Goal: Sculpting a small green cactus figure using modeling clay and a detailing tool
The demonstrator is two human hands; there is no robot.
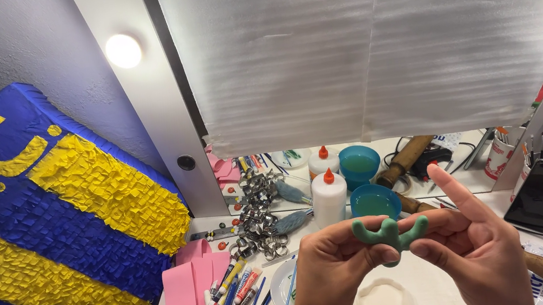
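In the head view, a small green branched piece of soft modelling clay (pixel 390 231) is held up in the air between both hands, above the cluttered white tabletop (pixel 440 292) and in front of the mirror. The left hand (pixel 334 271) is raised with the palm turned toward the person, and its fingers (pixel 371 257) are closed on the left and lower part of the clay, the thumb pressed under the middle stem. The right hand (pixel 479 247) is placed against it from the right side; its thumb and lower fingers are pinched on the right branch, while the index finger (pixel 452 189) is stretched up and away, free of the clay. Both wrists are bent inward, so the piece is kept between the two thumbs. The thin branches look soft, so it is judged that too strong a pinch could flatten them or tear one off at the fork, and a pull of the hands apart could break the stem. If the grip is loosened, the piece could fall onto the crowded tabletop, near the white glue bottle with the orange tip (pixel 329 197), the round blue plastic bowl (pixel 375 202) or the heap of coloured paint tubes and pens (pixel 235 295), and be dented or dirtied there. Pink paper strips (pixel 188 291) lie beside a blue and yellow fringed paper figure (pixel 48 226) at the left.
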